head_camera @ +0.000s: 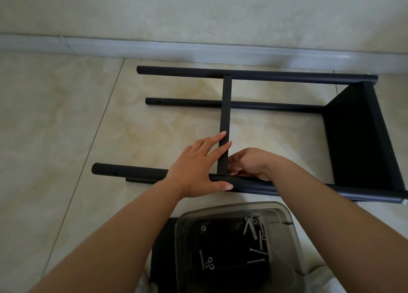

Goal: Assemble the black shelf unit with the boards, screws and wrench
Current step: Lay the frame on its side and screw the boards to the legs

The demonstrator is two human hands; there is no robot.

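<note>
On the tiled floor [66, 116] before you, the black shelf unit [357, 138] lies on its side, its round matte tubes running left to right. Your left hand [198, 171] lies flat with straight fingers across the upright narrow board [225, 116], thumb resting along the near tube [132, 173]. Your right hand [249, 164] sits just right of the board's lower end where it meets that tube, fingers curled; whether they pinch anything cannot be determined. Near your body, a clear plastic tray [293, 237] with rounded corners holds shiny metal screws [256, 260] and washers [209, 264], resting on a flat black board [163, 248].
</note>
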